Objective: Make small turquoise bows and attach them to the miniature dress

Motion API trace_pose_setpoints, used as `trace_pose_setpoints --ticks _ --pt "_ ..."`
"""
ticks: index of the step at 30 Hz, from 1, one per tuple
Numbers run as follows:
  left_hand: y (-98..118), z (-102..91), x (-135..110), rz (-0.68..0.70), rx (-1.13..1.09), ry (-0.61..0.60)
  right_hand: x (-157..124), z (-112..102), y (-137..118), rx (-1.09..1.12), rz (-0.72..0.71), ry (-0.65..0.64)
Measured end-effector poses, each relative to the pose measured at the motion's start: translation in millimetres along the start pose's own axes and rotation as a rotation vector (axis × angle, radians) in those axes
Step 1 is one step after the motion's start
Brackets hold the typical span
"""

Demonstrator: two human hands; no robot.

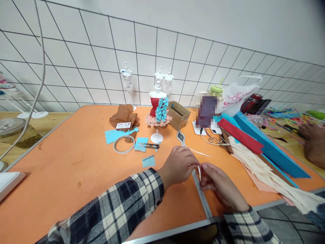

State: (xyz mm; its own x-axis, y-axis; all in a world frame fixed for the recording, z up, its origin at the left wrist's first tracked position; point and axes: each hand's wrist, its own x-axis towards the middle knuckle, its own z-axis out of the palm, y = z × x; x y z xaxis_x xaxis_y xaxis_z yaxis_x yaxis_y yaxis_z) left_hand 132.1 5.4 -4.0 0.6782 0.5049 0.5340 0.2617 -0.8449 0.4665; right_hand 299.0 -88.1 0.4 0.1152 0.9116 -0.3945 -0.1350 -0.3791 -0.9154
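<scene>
Both my hands meet low in the middle of the orange table (76,169), over its metal seam. My left hand (177,165) and my right hand (218,184) each pinch a thin white strip (199,171) between the fingertips, and the strip stands nearly upright between them. Both wrists wear plaid sleeves. Just left of my left hand lies a small blue paper scrap (148,161). Farther back stands a small white mannequin (157,110) in a red dress with blue ruffles.
Behind lie a tape ring (124,144), small snips (149,146), brown cloth (124,117), a cardboard box (179,115) and scissors (209,135). Blue, red and cream paper sheets (254,142) spread at right. Another person's hand (313,142) rests at the far right.
</scene>
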Motion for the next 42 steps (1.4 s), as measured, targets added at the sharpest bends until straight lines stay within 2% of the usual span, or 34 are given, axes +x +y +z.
trace_pose_setpoints --ticks 4,12,18,22,24,26,29,31,35,39,42 --pt "-1.6 0.2 1.8 -0.032 -0.039 0.017 -1.0 6.4 0.1 0.118 0.027 -0.016" --pt "-3.3 1.7 -0.9 0.013 0.023 0.036 0.7 4.8 1.9 0.263 0.052 0.018" --pt "-1.9 1.4 -1.4 0.057 0.113 0.018 -2.0 15.6 -0.9 0.110 0.012 0.036" --pt "1.8 -0.1 -2.9 0.050 0.070 0.025 -0.4 16.1 -2.1 -0.061 -0.033 0.034" --pt "3.6 -0.3 -3.9 0.053 0.043 0.039 0.4 12.1 -2.6 -0.269 -0.120 0.044" --pt "4.8 0.2 -4.7 0.054 0.058 0.032 0.0 6.9 -3.4 -0.560 -0.274 0.068" --pt "4.6 1.6 -4.5 0.060 0.127 -0.045 -3.0 0.4 -4.7 -0.949 -0.482 0.152" --pt "3.8 2.2 -3.7 0.078 0.168 -0.091 -5.4 -1.7 -4.9 -1.111 -0.567 0.221" --pt "5.0 2.4 -2.8 0.089 0.195 -0.106 -7.8 0.1 -3.7 -1.299 -0.727 0.349" --pt "9.7 4.4 -3.0 -0.048 0.083 -0.064 -7.2 7.7 -3.8 -1.412 -0.915 0.480" --pt "5.4 7.0 -0.8 -0.134 0.004 -0.019 -8.1 15.7 -4.0 -1.401 -1.006 0.507"
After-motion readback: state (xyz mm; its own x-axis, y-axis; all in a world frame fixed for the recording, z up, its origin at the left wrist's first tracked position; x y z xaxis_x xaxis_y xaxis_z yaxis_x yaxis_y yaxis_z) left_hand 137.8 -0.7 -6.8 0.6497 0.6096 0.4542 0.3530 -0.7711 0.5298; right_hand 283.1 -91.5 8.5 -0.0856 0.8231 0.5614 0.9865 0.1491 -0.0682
